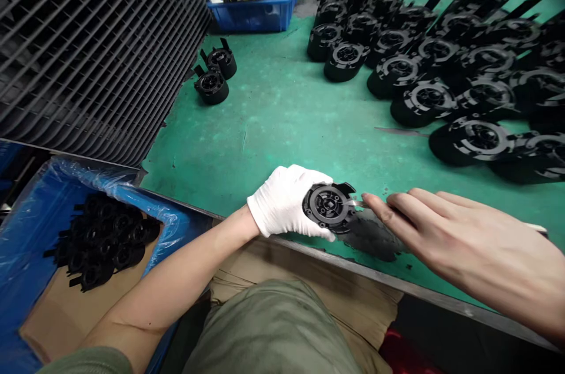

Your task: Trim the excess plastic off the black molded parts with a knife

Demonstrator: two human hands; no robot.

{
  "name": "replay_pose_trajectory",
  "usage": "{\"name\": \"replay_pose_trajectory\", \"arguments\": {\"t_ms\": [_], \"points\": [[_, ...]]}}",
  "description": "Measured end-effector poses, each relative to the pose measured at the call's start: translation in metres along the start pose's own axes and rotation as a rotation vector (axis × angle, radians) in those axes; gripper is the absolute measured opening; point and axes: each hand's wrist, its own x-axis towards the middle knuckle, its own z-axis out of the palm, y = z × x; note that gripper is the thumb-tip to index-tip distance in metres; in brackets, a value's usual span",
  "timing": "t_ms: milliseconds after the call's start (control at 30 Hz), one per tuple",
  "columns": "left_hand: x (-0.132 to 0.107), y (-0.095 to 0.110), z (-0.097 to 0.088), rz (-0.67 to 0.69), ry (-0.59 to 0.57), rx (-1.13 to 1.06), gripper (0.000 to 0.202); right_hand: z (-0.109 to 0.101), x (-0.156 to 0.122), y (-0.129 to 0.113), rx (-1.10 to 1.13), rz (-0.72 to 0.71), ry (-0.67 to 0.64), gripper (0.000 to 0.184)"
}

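Observation:
My left hand [289, 200], in a white glove, grips a round black plastic housing [329, 208] by its left side near the table's front edge. The housing's ringed face is turned up, and a short tab sticks out at its upper right. My bare right hand [445, 224] is closed around a slim tool with a thin metal blade [356, 204]. The blade's tip reaches over the housing's right side; whether it touches cannot be made out. Most of the tool's handle is hidden by my fingers. Dark shavings or dust [375, 238] lie on the table under the tool.
Many similar black housings [424, 103] stand in rows at the right of the green table [265, 109]; two more [212, 86] stand at left. A blue bin [251, 16] sits at the back. A dark wire rack [97, 50] and plastic-lined blue crate [176, 227] are left.

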Motion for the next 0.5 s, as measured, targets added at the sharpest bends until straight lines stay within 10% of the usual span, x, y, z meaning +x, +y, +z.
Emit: {"name": "replay_pose_trajectory", "arguments": {"t_ms": [233, 500], "points": [[0.001, -0.001, -0.002, -0.005, 0.015, 0.006, 0.098, 0.001, 0.001, 0.012, -0.016, -0.082, 0.041, 0.079], [-0.016, -0.011, 0.031, -0.027, 0.255, 0.185, 0.120, 0.023, -0.022, -0.017, 0.142, 0.256, 0.069, 0.068]]}}
